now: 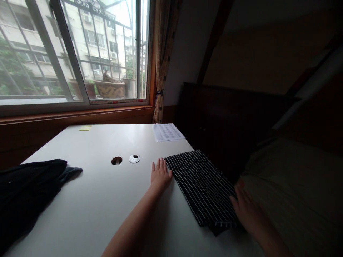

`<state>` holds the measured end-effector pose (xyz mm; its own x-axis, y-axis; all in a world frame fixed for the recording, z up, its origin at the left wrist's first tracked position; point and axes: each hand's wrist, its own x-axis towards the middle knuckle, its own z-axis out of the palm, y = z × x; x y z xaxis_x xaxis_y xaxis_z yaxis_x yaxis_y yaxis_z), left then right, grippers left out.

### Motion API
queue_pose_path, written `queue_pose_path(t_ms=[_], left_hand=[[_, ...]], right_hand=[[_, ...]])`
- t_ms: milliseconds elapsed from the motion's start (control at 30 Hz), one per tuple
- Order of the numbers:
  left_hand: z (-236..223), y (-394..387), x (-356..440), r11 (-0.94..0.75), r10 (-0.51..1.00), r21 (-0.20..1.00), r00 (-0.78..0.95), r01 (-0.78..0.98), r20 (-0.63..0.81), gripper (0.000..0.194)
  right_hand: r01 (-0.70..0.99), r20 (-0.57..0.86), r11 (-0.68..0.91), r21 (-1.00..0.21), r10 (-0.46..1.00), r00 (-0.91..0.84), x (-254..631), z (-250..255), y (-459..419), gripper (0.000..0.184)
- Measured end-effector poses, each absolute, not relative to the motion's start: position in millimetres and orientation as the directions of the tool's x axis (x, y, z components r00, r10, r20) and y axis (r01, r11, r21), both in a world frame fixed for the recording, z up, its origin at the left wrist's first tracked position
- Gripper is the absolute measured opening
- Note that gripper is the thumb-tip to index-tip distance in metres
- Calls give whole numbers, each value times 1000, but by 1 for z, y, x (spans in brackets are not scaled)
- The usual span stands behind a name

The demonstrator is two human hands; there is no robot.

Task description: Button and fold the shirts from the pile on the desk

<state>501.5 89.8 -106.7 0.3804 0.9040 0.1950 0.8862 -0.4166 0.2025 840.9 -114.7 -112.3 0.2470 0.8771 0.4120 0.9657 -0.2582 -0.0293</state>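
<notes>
A black cloth with thin white stripes (202, 187) lies folded into a rough rectangle along the right side of the white table (107, 207). My left hand (160, 174) rests at its far left corner, fingers stretched out and pointing away from me, thumb by the cloth's edge. At the near right edge of the cloth is my right hand (246, 207), its fingers extended and slightly blurred. Neither hand grips the fabric. A small dark flap of the cloth sticks out at its near end.
Dark clothing (29, 196) is heaped on the table's left. Printed sheets (168, 132) lie at the far right edge, a yellow note (85, 127) at the far left. A round hole (117, 161) and a loose round cap (134, 159) are mid-table. A bed (294, 178) stands at right.
</notes>
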Motion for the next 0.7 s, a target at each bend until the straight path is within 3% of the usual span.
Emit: queue_pose_path(t_ms=[167, 333, 400, 533, 700], left_hand=[[-105, 85, 489, -415, 907, 204, 384, 887, 175, 71], [-101, 76, 465, -414, 909, 201, 390, 888, 149, 72], [-100, 70, 449, -446, 894, 200, 423, 872, 145, 72], [-98, 47, 402, -554, 832, 195, 544, 809, 110, 73], [-92, 1, 329, -688, 717, 219, 695, 692, 52, 70]], right_hand=[[994, 302, 33, -103, 953, -1, 743, -63, -67, 68], [984, 126, 159, -79, 981, -148, 692, -70, -48, 65], [983, 151, 181, -39, 973, -173, 688, -83, -52, 65], [973, 332, 229, 10, 918, -219, 691, -110, -71, 70], [957, 424, 290, 30, 863, -275, 688, -140, -100, 87]])
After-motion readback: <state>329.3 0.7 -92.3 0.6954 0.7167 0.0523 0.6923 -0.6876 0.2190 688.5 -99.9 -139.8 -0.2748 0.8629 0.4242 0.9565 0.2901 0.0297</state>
